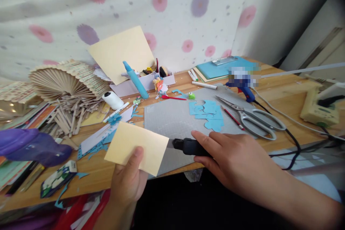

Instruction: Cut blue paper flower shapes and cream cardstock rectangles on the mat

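My left hand pinches a small cream card, thumb on top and fingers beneath. From the right, my right hand grips a black-handled cutter; its blade points left at the card's right edge, partly hidden behind or against it. Below both lies a grey cutting mat, with cut blue paper pieces on it.
Large scissors and a red pencil lie at the right, near a blue glue gun. Behind stand a white box and blue marker. Wooden sticks and a purple object are left.
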`<action>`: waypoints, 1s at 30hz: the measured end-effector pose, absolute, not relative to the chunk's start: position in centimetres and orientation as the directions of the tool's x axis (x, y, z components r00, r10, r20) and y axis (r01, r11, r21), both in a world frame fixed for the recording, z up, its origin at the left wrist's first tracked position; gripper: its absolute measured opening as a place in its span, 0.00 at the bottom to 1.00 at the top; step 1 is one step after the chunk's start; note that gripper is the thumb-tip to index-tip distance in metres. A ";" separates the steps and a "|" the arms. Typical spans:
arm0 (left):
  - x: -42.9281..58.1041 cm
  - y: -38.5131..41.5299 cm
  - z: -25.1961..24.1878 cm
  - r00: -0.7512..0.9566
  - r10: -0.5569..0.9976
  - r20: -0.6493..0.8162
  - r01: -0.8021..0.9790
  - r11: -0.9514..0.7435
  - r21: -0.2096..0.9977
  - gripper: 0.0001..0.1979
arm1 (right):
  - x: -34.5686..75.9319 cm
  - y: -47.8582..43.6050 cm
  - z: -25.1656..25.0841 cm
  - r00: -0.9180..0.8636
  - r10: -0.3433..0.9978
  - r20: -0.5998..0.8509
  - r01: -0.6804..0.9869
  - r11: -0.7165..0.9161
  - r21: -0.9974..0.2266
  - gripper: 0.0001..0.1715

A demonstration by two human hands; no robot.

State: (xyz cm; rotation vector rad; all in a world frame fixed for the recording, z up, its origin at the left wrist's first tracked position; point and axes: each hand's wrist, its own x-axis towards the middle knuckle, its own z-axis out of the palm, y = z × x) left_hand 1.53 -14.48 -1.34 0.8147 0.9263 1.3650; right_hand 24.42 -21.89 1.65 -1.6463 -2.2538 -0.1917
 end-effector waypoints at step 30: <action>1.0 -14.7 -3.6 -0.077 0.996 0.054 -0.131 -0.064 0.989 0.26 | 25.7 -22.3 -0.9 -0.307 0.844 0.440 0.916 0.387 -0.102 0.23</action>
